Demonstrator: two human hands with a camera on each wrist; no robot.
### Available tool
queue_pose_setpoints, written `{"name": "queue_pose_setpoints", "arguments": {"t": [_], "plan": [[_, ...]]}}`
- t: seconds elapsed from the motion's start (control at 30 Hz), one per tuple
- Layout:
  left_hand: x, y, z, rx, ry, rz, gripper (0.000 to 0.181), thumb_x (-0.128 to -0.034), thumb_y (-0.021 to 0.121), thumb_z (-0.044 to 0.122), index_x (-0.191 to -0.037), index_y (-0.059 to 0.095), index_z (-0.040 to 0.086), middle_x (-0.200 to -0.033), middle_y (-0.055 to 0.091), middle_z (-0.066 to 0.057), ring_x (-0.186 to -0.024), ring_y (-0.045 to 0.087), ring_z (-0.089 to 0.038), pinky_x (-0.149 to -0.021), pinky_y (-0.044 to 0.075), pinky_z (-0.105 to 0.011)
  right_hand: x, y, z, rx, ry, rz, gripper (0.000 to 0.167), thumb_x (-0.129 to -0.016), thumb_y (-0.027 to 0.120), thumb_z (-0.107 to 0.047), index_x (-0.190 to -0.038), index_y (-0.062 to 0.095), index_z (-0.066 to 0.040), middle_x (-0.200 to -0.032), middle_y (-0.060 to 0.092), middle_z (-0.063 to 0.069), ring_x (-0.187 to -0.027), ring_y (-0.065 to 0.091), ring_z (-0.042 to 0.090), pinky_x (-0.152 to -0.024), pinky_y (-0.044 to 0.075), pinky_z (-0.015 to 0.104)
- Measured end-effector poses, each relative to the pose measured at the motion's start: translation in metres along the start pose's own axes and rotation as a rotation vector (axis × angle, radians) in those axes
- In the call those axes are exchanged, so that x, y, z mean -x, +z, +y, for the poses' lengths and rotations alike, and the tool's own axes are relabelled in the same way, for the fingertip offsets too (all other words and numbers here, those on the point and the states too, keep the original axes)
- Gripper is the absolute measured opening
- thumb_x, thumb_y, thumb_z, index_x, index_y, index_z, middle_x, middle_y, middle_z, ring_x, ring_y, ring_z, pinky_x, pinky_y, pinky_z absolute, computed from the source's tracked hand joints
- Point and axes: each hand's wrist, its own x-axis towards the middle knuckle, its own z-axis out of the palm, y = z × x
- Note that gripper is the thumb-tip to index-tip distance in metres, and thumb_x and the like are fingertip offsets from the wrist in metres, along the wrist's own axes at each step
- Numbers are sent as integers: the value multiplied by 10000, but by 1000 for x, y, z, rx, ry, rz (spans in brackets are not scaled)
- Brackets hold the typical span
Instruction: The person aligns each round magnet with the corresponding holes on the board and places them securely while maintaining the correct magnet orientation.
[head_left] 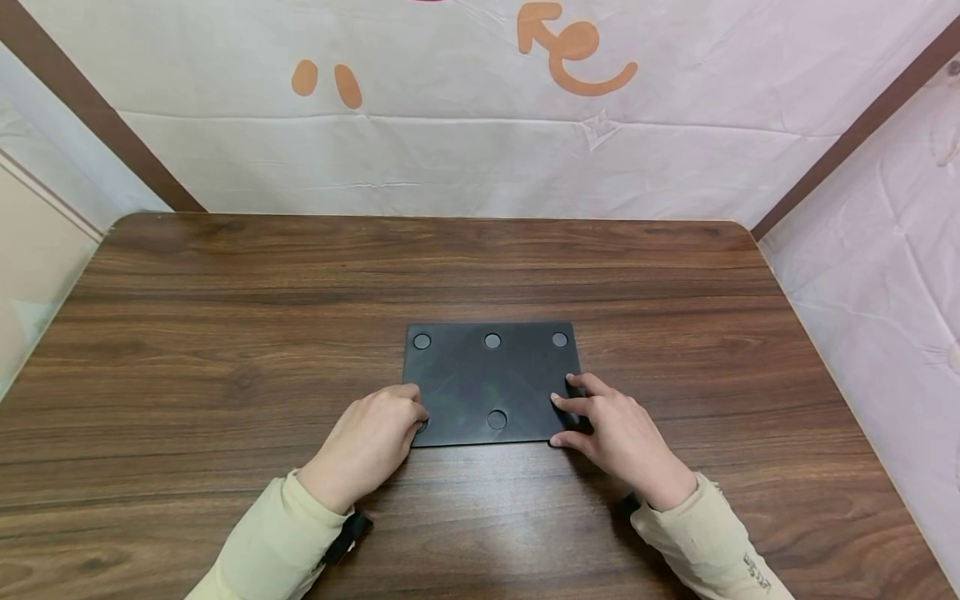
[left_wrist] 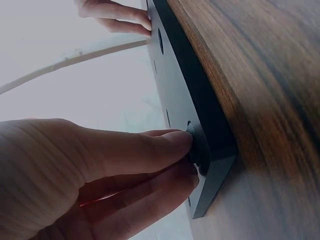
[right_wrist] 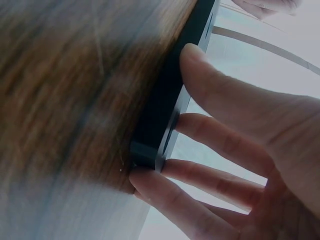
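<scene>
A black rectangular plate (head_left: pixel 491 383) lies flat on the wooden table, with round spots along its back and front edges. The back ones look light grey; the front middle spot (head_left: pixel 497 420) is darker. At the front left corner my left hand (head_left: pixel 375 437) pinches a small dark round piece (left_wrist: pixel 194 145) between thumb and fingers, at a round recess; the fingers hide much of it. My right hand (head_left: pixel 618 429) holds the front right corner of the plate, its thumb against the front edge, other fingers on the top and right side.
The brown wood-grain table (head_left: pixel 225 333) stretches out on all sides of the plate. Behind it hangs a white sheet (head_left: pixel 450 158) with orange shapes, and another pale sheet (head_left: pixel 885 217) hangs at the right.
</scene>
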Motion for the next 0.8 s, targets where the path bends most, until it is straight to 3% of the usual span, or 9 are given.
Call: {"name": "queue_pose_setpoints", "arguments": {"t": [0.53,0.8], "plan": [[1,-2,-1,4,-18,-19,99,-783,730,-11,-764,702,82,-699,531,44,-680,606,-144,-571,507,-307,0,0,0,0,-15,7,513,-703,837,-292,-1155,713,-82,-1235,604,161,-1024,656,325,-743,532,474],[5,-6,-7,-27,-46,14,100,-788,729,-15,-806,687,75,-725,556,28,-660,612,-145,-507,478,-305,0,0,0,0,-13,7,514,-704,837,-289,-1157,711,-82,-1233,603,160,-1022,656,326,-745,535,466]]}}
